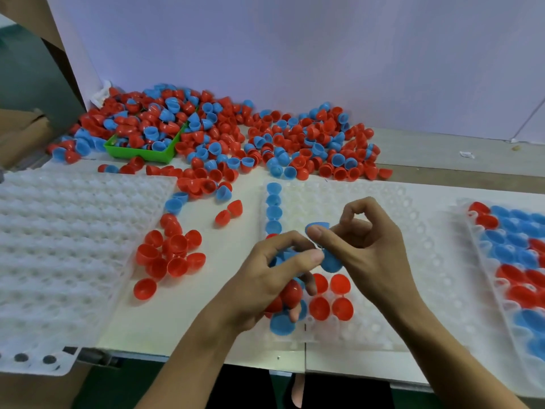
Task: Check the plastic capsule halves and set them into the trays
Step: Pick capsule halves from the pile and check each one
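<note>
My left hand cradles a handful of red and blue capsule halves over the middle white tray. My right hand pinches a blue capsule half between thumb and forefinger, and a second blue half sits between the two hands. The middle tray holds a column of blue halves at its left edge and a few red halves near the front. A loose group of red halves lies on the table to the left.
A big heap of red and blue halves covers the back of the table around a green bin. An unfilled white tray lies at the left. A tray filled with blue and red halves lies at the right.
</note>
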